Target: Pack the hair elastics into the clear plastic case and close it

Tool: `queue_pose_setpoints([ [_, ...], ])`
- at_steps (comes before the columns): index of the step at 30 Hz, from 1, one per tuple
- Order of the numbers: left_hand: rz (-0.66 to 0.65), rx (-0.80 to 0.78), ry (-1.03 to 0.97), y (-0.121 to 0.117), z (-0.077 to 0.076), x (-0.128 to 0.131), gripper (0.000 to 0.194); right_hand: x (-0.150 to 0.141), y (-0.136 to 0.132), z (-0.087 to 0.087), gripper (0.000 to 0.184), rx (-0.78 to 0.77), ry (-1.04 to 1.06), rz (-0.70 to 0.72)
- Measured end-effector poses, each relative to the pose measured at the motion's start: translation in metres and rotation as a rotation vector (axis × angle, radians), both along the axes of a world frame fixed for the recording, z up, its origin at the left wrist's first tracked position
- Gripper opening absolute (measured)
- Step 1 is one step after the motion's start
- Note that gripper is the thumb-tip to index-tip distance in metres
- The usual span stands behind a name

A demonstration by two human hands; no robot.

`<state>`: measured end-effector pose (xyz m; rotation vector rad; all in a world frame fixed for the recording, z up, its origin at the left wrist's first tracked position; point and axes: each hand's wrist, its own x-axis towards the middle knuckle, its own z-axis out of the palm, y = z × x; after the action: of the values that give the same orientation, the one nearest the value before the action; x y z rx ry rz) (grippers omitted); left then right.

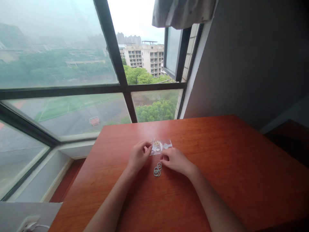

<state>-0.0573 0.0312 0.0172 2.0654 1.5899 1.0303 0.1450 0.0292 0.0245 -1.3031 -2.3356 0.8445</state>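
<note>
A small clear plastic box [155, 152] lies with its lid [167, 144] folded open to the right. Inside it are a pale ring [157, 149] and some tiny pieces too small to name. My left hand [140, 156] is closed at the box's left edge, thumb and fingers curled against it. Just in front of the box, several pale greenish rings [157, 170] lie overlapping on the table. My right hand [175, 160] is beside them on the right, fingers pinched close to the topmost ring. What the pinch holds, if anything, is hidden.
The reddish-brown wooden table [231, 161] extends widely to the right, its left edge close to my left forearm. Dark-framed windows [123, 87] rise behind it, with a grey wall [253, 64] on the right. A white plug with a cable [32, 226] is at lower left.
</note>
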Motion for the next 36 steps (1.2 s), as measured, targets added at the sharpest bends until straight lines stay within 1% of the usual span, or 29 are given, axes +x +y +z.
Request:
queue_pose_setpoints([
  [5, 0.015, 0.007, -0.007, 0.0, 0.0, -0.003, 0.013, 0.001, -0.002, -0.002, 0.007, -0.054, -0.028, 0.043],
  [13, 0.021, 0.009, 0.011, 0.002, 0.003, -0.008, 0.015, 0.002, -0.002, -0.003, 0.007, -0.044, -0.034, 0.102],
  [22, 0.004, 0.0, -0.002, 0.0, 0.004, -0.007, 0.014, 0.0, -0.005, 0.001, 0.007, -0.034, -0.011, 0.127],
  [26, -0.063, -0.02, -0.035, -0.003, 0.004, 0.0, 0.015, -0.001, -0.002, 0.002, 0.003, 0.021, 0.04, 0.064],
  [32, -0.199, -0.04, -0.065, -0.01, 0.01, 0.012, 0.018, 0.0, 0.003, 0.005, 0.007, 0.136, 0.138, -0.15],
  [36, -0.252, -0.046, -0.059, -0.012, 0.011, 0.017, 0.013, 0.001, 0.003, 0.006, 0.004, 0.184, 0.186, -0.204],
])
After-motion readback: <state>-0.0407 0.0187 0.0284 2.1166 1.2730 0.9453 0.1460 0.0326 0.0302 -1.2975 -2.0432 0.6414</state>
